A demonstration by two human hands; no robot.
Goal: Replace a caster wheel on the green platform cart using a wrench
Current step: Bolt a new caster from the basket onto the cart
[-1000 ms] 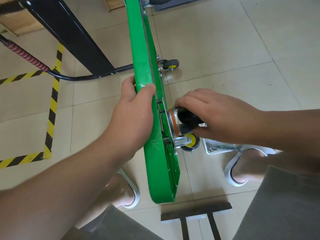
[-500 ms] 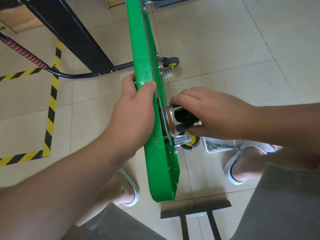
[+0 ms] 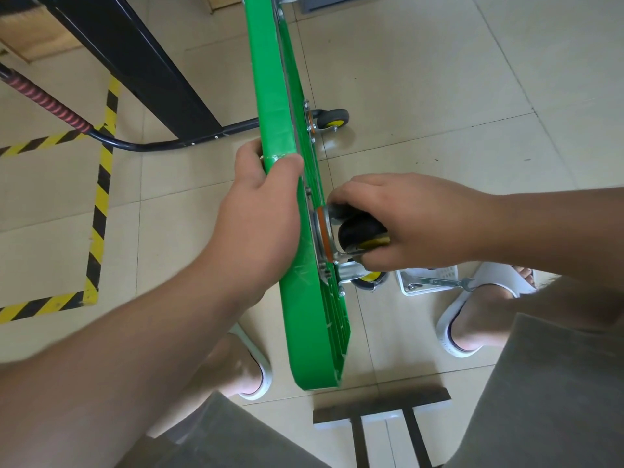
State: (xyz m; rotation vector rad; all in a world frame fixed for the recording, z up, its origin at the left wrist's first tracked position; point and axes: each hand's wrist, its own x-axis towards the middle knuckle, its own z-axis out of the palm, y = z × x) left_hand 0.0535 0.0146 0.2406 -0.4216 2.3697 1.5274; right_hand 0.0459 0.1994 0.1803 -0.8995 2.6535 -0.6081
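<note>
Step in hand (judged): hand-seating a caster on the underside of the deck. No tool is in use.

- green platform cart (image 3: pixel 268 79) stands on one long edge on the floor (image 3: pixel 439 96), underside facing the person's right.
- left hand (image 3: pixel 260 217): fingers wrapped over the upper edge of the deck, thumb on the near side. It grips the deck and steadies it.
- right hand (image 3: pixel 415 221): curled round the caster wheel (image 3: pixel 354 231), holding its mounting plate (image 3: pixel 320 228) against the underside near the cart's near end. I cannot tell whether the plate sits flush.
- A second caster (image 3: pixel 369 278) is fixed just below the held one. A third caster (image 3: pixel 332 118) sits further along the same side.
- wrench (image 3: pixel 439 282) lies across a white tray (image 3: pixel 410 292) on the floor, beside the person's right foot and below the right hand. Neither hand touches it.

Next move (judged): line the plate holes up with the studs and start the nuts by finger. The right hand can then go down for the wrench. The left hand must keep the deck upright, since it has no other support visible here.

Against a second ago:
- The plate looks closer to the deck.
- The wheel has turned in the hand, so its yellow hub now shows under the fingers.
- The left-hand grip and the wrench are unchanged.
</note>
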